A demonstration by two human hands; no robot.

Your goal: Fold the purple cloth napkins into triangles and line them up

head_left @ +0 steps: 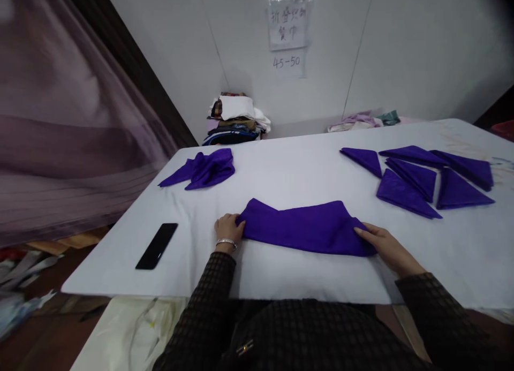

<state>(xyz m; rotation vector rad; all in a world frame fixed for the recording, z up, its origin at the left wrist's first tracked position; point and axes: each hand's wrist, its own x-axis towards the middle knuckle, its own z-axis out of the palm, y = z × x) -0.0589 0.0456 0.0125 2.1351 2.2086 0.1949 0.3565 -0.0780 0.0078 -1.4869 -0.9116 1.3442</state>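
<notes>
A purple cloth napkin point(305, 226), folded into a long band, lies across the white table point(281, 170) in front of me. My left hand point(228, 229) is closed on the band's left end, with a bracelet on that wrist. At the band's right end my right hand point(383, 244) pinches the lower corner, fingers closed on the fabric. Both hands rest on the tabletop.
Several purple napkins folded into triangles point(425, 178) lie at the right. A crumpled purple napkin point(203, 169) lies at the far left. A black phone point(157, 245) is near the left front edge. Stacked clothes point(236, 119) stand behind the table by the wall.
</notes>
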